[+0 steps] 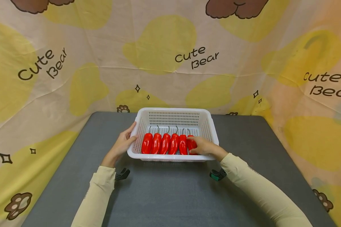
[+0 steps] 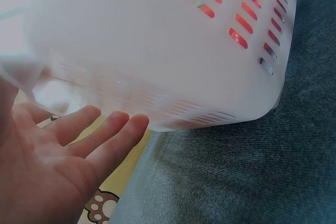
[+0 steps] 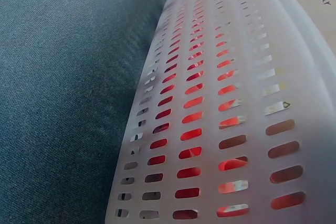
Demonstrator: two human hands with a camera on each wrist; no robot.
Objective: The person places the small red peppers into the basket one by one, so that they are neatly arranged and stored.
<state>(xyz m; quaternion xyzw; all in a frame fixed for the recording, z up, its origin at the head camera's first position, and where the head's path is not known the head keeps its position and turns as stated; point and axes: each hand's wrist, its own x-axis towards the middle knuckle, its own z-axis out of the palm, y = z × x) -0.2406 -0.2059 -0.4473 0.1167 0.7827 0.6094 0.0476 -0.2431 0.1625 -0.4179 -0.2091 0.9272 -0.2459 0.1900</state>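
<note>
A white slotted plastic basket (image 1: 170, 157) stands on the grey table. Several glossy red peppers (image 1: 165, 143) with thin dark stems lie side by side in a row inside it, stems pointing to the far side. My left hand (image 1: 122, 145) holds the basket's left rim, thumb over the edge and fingers along the outer wall. In the left wrist view the fingers of that hand (image 2: 68, 156) lie nearly straight against the basket. Reaching over the near right rim, my right hand (image 1: 202, 146) grips the rightmost red pepper (image 1: 191, 143). In the right wrist view, the basket wall (image 3: 210, 103) mostly hides this hand.
The grey table (image 1: 170, 195) extends on both sides and in front of the basket. A patterned cloth (image 1: 159, 47) with bear prints and lettering hangs behind and at the sides. Dark wrist straps (image 1: 122, 174) show near both sleeves.
</note>
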